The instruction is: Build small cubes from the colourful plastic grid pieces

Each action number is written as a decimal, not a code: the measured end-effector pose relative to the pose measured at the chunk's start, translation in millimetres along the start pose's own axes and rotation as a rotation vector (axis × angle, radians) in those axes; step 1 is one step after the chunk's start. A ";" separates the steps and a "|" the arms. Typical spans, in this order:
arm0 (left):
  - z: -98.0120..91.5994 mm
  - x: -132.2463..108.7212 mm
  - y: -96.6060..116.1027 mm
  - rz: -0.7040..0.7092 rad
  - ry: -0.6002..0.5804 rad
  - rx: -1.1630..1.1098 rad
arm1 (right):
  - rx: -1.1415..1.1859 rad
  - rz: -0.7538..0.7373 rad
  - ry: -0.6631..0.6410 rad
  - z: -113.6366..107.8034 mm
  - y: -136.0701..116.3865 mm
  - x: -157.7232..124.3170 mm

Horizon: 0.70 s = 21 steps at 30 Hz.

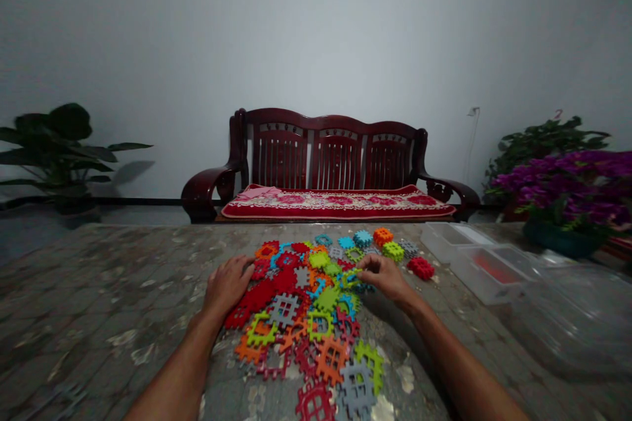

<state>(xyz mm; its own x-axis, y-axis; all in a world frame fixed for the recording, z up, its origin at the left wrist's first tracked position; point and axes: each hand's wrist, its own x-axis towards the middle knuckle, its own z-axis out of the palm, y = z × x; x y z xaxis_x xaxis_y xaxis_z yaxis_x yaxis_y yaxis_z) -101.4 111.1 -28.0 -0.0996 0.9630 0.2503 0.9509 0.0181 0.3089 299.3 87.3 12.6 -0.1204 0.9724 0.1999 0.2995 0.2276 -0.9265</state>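
left hand [228, 283] – palm down on the red tiles [257, 296] at the left edge of the tile pile [316, 325]; fingers curled, and whether the grip closes on a tile cannot be told. right hand [382, 276] – grip pinched on a green tile [348, 278] at the pile's far right side, touching its neighbours. the pile lies mid-bench [99, 316]; clear boxes [486, 270] stand apart to the right.
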 end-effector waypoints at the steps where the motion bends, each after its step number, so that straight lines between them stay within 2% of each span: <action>1: -0.5 -0.2 0.6 -0.003 0.001 0.003 | 0.004 -0.020 0.019 -3.4 -0.5 0.3; 4: -2.0 -0.6 2.2 -0.003 -0.002 0.008 | -0.058 -0.084 0.049 -8.2 3.9 -0.4; 11: -0.7 -1.1 1.3 0.009 0.005 -0.001 | -0.251 -0.151 0.108 -1.9 24.3 -8.0; 14: -0.7 -1.1 1.2 -0.003 -0.011 -0.003 | -0.330 -0.150 0.115 -0.6 21.6 -11.6; 18: -3.3 -1.5 2.8 -0.007 -0.027 -0.002 | -0.548 -0.142 0.116 1.1 10.1 -19.6; 21: -5.6 -1.9 4.3 -0.003 -0.027 0.012 | -0.700 -0.148 0.062 4.2 -0.9 -27.3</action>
<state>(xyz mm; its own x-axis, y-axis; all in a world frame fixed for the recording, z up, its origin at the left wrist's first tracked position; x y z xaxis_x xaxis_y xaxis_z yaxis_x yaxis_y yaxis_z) -98.7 107.8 -22.0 -0.0947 0.9700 0.2240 0.9541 0.0243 0.2984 298.4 60.3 6.7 -0.1593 0.9251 0.3448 0.8234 0.3172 -0.4705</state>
